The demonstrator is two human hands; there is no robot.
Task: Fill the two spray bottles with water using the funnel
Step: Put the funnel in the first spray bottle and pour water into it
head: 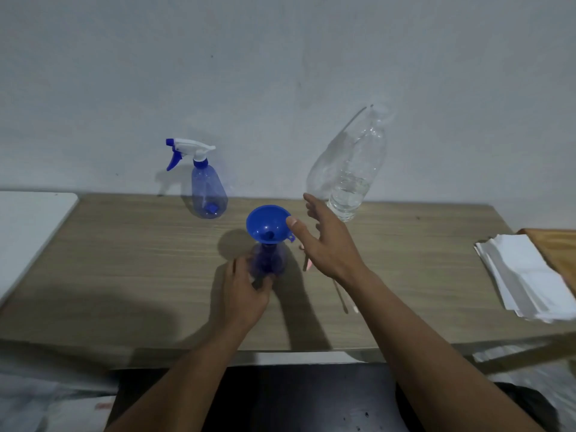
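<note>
A blue funnel sits in the neck of an uncapped blue spray bottle at mid-table. My left hand grips that bottle near its base. My right hand hovers open just right of the funnel, thumb close to its rim and fingers stretched toward a clear water bottle that stands partly filled by the wall. A second blue spray bottle with a white and blue trigger head stands at the back left. Part of the removed sprayer's thin dip tube shows on the table under my right wrist.
The wooden table runs up to a white wall. A stack of white paper napkins lies at the right edge beside a wooden board. A white surface adjoins the table on the left.
</note>
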